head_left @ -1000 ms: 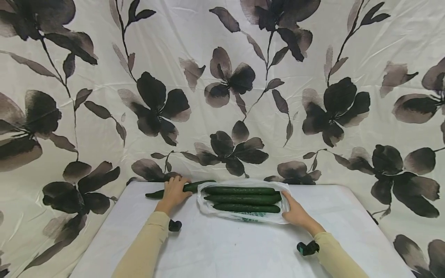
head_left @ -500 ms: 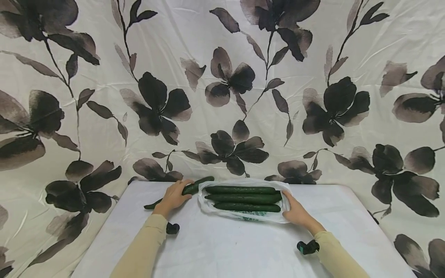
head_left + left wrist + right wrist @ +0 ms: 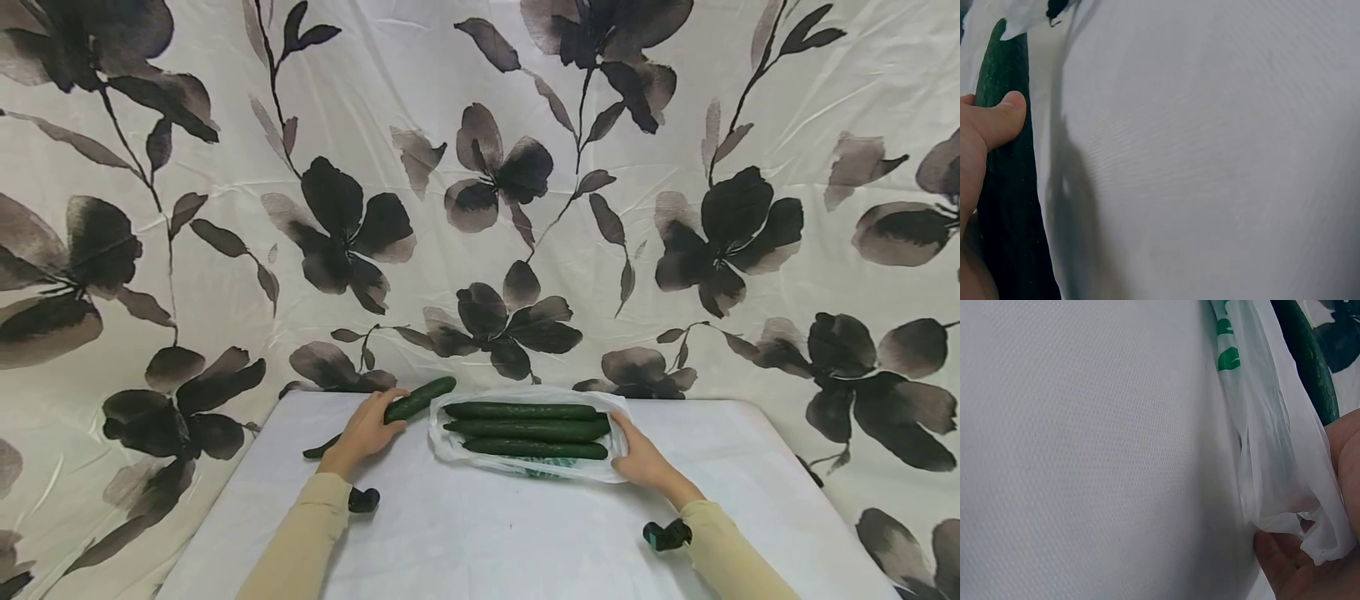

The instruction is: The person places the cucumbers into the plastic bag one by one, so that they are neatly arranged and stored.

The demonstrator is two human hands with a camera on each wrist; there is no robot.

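My left hand (image 3: 367, 429) grips a long dark green cucumber (image 3: 422, 398) at the back left of the table. The cucumber lies at a slant, its far end up and to the right, close to the bag. In the left wrist view the thumb (image 3: 1007, 119) presses along the cucumber (image 3: 1013, 200); the other fingers are mostly hidden. A white plastic bag (image 3: 444, 450) with green print lies with its mouth spread, several cucumbers side by side in it. At its right end my right hand (image 3: 641, 457) holds the bag's edge (image 3: 1272, 425), thumb and fingers around the plastic.
The table (image 3: 495, 542) has a white cloth. Right behind its far edge hangs a pale curtain (image 3: 420, 275) printed with dark flowers. Black wrist cameras (image 3: 666, 535) sit on both wrists.
The left hand has shifted slightly left and nearer with the cucumber, whose slant has grown steeper as its right end rose. My right hand and the bag have stayed put.
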